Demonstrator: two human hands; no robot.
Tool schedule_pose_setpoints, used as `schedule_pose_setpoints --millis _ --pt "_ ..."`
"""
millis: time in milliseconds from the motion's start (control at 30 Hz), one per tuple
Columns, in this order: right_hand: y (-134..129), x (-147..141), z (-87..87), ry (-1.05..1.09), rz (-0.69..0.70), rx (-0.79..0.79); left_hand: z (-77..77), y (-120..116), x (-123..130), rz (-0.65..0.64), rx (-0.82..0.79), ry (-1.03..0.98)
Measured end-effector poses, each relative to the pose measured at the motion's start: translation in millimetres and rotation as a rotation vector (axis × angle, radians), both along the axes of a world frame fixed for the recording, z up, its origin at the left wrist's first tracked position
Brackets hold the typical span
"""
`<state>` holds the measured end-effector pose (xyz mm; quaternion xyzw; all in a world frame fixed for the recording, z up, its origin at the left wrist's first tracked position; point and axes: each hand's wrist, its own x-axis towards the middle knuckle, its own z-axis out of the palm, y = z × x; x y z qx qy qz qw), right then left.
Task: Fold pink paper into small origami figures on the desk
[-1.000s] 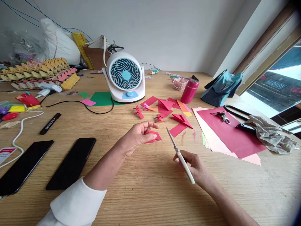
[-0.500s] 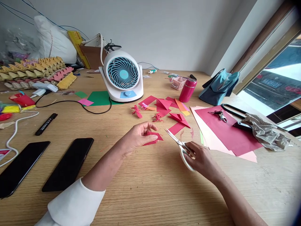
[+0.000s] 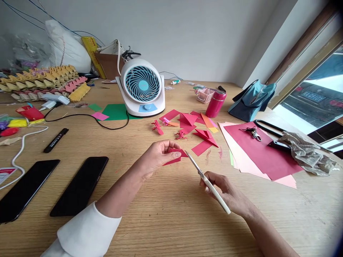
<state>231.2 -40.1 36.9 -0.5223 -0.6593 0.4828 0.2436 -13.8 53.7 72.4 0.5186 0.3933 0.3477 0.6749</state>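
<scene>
Between the thumb and fingers of my left hand (image 3: 160,157) is a folded piece of red paper (image 3: 173,161), its pointed end facing right. My right hand (image 3: 227,192) grips a pair of scissors (image 3: 205,178) with pale handles. The scissors are turned edge-on, and their tips lie right by the paper's point; whether they touch it I cannot tell. Just beyond my hands lie small folded red paper figures, one a spindly shape (image 3: 181,134) and another (image 3: 157,127) farther left. A larger folded red paper (image 3: 205,137) rests to their right.
A white fan (image 3: 144,87) stands at the back, beside a green sheet (image 3: 115,111). On the right are a pink can-shaped flask (image 3: 215,104), a blue bag (image 3: 250,101), and stacked paper sheets (image 3: 262,153) bearing keys (image 3: 253,133). Two black phones (image 3: 80,185) and a marker (image 3: 56,140) lie left.
My right hand has turned the scissors edge-on and brought their tips left, up to the red paper. The blades, slightly apart before, now look together. My left hand keeps its pinch.
</scene>
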Motion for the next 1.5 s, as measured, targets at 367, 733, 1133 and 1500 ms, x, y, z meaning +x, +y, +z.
schedule_pose_setpoints --millis 367,733,1133,1500 --pt "0.2 -0.5 3.0 0.015 -0.008 -0.014 0.2 -1.5 3.1 -0.007 -0.017 0.017" --pt "-2.1 -1.8 -5.6 -0.092 -0.060 0.163 -4.9 -6.6 11.8 -0.058 -0.044 0.053" --pt "-1.3 2.5 -13.5 -0.310 -0.050 0.438 -6.2 -7.5 12.3 -0.077 -0.017 0.036" --pt "-1.4 1.3 -16.3 -0.337 -0.051 0.494 -6.7 -7.5 12.5 -0.062 -0.031 0.051"
